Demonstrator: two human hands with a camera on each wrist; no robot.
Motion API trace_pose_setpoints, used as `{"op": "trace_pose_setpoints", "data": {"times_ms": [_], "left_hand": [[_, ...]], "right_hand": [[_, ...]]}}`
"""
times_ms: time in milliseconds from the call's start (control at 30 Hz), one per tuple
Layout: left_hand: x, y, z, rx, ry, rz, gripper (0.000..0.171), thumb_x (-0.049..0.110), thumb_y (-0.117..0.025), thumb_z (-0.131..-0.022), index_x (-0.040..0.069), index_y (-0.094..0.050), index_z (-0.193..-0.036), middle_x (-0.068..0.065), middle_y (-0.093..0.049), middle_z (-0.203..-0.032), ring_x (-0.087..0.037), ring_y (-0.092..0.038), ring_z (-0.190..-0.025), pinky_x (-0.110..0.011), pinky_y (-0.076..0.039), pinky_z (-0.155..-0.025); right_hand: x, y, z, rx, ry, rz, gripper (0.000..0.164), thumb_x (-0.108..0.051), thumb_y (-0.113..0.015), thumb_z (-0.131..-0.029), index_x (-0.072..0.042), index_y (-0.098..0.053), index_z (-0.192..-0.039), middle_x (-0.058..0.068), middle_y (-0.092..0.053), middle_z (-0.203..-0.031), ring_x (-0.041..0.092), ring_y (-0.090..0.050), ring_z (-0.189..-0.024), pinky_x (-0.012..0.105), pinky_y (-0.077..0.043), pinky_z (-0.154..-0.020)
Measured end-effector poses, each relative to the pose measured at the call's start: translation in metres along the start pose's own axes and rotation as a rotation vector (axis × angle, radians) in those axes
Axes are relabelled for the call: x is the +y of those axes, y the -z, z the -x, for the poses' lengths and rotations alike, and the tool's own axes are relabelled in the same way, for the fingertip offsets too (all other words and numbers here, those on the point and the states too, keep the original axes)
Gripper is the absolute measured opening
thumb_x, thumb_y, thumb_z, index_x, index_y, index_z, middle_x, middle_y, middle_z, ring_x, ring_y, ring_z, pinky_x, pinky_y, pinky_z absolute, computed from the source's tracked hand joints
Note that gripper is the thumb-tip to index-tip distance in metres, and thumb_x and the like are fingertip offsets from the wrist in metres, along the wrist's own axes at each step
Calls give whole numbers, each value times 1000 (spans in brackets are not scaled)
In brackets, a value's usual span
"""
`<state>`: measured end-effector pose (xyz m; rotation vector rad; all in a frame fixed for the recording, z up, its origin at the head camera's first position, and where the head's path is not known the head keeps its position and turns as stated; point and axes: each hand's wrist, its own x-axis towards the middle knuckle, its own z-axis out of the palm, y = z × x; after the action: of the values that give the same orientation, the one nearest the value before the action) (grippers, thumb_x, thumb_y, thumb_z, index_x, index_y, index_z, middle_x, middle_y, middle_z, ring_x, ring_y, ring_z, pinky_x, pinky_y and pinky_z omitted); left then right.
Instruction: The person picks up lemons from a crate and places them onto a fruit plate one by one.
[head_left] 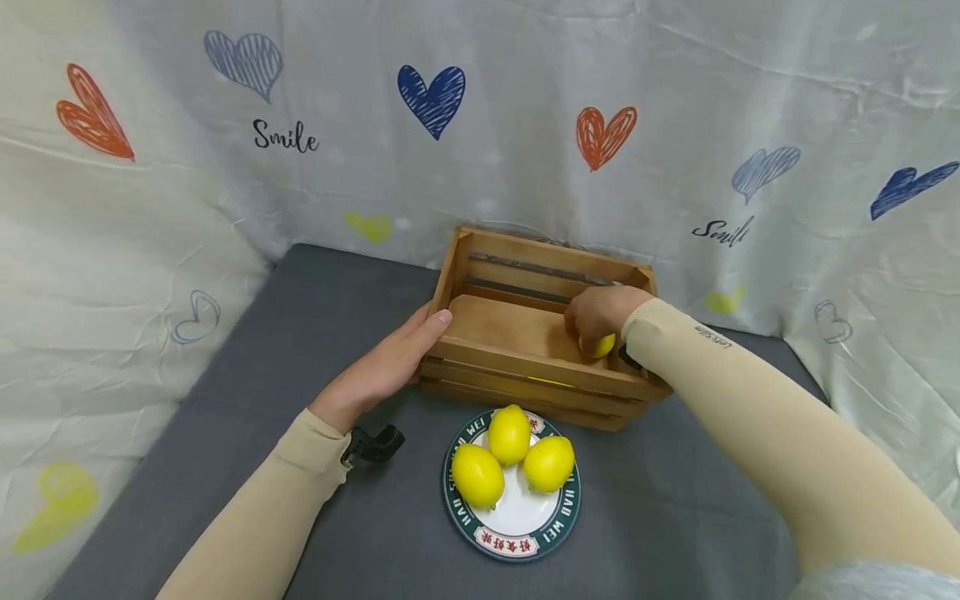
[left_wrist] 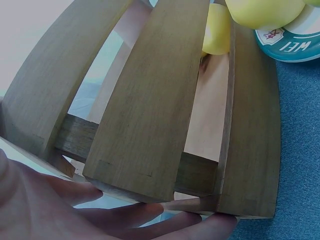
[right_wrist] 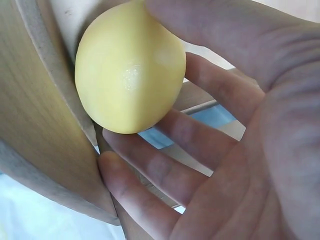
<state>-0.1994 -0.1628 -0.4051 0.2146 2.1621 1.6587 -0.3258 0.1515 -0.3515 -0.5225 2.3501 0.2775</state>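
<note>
A slatted wooden crate stands on the dark table. My left hand grips its left end, thumb over the rim and fingers along the outside. The left wrist view shows those fingers against the ends of the slats. Inside the crate, near its right end, my right hand holds a yellow lemon between thumb and fingers. Most of that lemon is covered by the hand in the head view. Through a gap in the slats, a lemon also shows in the left wrist view.
In front of the crate sits a green-rimmed plate bearing three lemons. Behind the crate and at both sides hangs a pale curtain printed with hearts. The grey tabletop extends left of the crate.
</note>
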Motion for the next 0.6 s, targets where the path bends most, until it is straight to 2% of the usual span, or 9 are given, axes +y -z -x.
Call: {"op": "trace_pose_setpoints", "data": {"times_ms": [167,333,467,600], "left_hand": [[0,1,1,-1,3,-2,94,75,-35,-108,21,4,-176,-13,-5,-183,-46,-23,-163,-80,-34,-118],[1,1,1,-1,8,-10,96,76,-35,-108,20,5,-175,-12,-2,-183,-45,-20,-165,-79,-33,-119],[0,1,1,1,9,-12,96,75,-35,-108,19,5,-175,-11,-1,-183,-45,-19,-165,-79,-33,-119],[0,2,1,3,11,-9,96,75,-35,-108,20,5,-175,-11,-2,-183,-44,-20,-165,-79,-34,-119]], "right_hand": [[-4,1,2,-22,-12,-1,47,-12,-80,-95,-15,-70,-141,13,-60,-154,31,-60,-127,50,-58,-100],[-6,2,4,-29,-21,17,39,-12,-82,-95,-16,-74,-133,11,-65,-145,29,-61,-119,52,-56,-101],[-6,3,6,-32,-18,5,41,-11,-81,-95,-15,-73,-135,11,-66,-143,28,-62,-116,48,-57,-97],[-7,6,9,-38,-13,-49,45,-9,-80,-95,-14,-71,-139,13,-62,-149,28,-63,-115,41,-61,-88]]}}
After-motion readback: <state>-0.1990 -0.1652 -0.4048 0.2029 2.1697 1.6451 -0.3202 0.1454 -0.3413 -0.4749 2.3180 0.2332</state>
